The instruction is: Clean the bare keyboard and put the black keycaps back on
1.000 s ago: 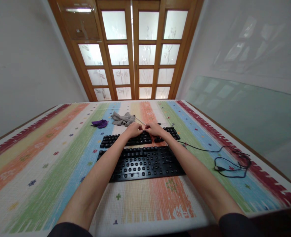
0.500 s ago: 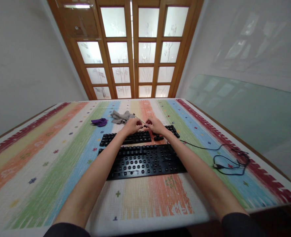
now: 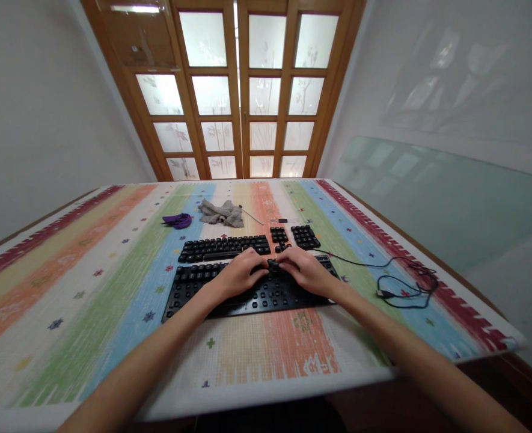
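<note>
A black keyboard (image 3: 247, 307) lies in front of me with bare switches over most of it and keycaps still on part of its top row. Over that row, my left hand (image 3: 246, 270) is closed, thumb and fingers meeting at a small black keycap (image 3: 272, 264). From the other side my right hand (image 3: 305, 269) pinches at the same spot, its fingertips on the keycap. Whether the keycap is seated or loose is hidden by the fingers. Just behind the keyboard, loose black keycaps (image 3: 225, 246) lie grouped in rows, with a number-pad group (image 3: 305, 237) to the right.
Farther back are a purple cloth (image 3: 178, 221), a grey cloth (image 3: 221, 213), a thin rod (image 3: 253, 216) and a small wire tool with a dark handle (image 3: 282, 221). The keyboard's cable (image 3: 360, 262) runs right, coiling near its USB plug (image 3: 385, 294). A striped cloth (image 3: 125, 282) covers the table.
Both hands have come back toward me, from over the loose keycaps to the keyboard's top row. The wire tool, previously hidden by the hands, now shows on the table.
</note>
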`<state>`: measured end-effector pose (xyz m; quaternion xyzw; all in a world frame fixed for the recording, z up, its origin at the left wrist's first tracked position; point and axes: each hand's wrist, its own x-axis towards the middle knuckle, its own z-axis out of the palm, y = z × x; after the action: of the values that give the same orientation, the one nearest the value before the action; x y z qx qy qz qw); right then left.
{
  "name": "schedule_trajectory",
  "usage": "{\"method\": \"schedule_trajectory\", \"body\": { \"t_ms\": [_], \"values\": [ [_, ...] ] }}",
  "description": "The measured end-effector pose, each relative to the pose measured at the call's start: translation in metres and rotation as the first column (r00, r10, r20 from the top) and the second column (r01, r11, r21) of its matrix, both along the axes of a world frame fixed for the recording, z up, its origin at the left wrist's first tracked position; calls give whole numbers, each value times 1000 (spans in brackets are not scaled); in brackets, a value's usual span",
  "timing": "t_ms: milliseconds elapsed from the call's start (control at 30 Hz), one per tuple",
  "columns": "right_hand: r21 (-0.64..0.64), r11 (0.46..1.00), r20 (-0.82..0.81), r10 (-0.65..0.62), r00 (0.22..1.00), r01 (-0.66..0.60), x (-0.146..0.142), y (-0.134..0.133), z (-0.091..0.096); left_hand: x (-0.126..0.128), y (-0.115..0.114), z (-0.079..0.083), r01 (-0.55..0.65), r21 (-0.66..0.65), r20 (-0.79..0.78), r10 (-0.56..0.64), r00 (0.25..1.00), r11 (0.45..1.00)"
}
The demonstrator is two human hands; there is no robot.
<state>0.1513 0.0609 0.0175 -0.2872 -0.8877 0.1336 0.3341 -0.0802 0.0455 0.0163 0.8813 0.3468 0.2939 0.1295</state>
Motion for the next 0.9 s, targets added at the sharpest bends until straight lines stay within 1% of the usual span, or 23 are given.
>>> {"method": "schedule_trajectory", "body": {
  "t_ms": [100, 233, 400, 767, 900],
  "values": [
    [53, 999, 32, -7, 999, 6, -2, -2, -8, 3, 1, -5, 11, 40, -36, -10, 999, 999],
    [142, 990, 104, -23, 994, 8, -4, -1, -17, 4, 0, -8, 24, 95, -69, -18, 997, 995],
    [235, 972, 148, -18, 989, -18, -5, -2, -24, 4, -4, -8, 23, 124, -60, -15, 998, 992],
    [274, 962, 109, -41, 993, 10, -9, -5, -26, 4, -3, -13, 12, 146, -31, -8, 999, 989],
    [271, 962, 101, -49, 994, 20, -8, -4, -28, 4, -3, -13, 21, 157, -54, -12, 998, 987]
  ]
}}
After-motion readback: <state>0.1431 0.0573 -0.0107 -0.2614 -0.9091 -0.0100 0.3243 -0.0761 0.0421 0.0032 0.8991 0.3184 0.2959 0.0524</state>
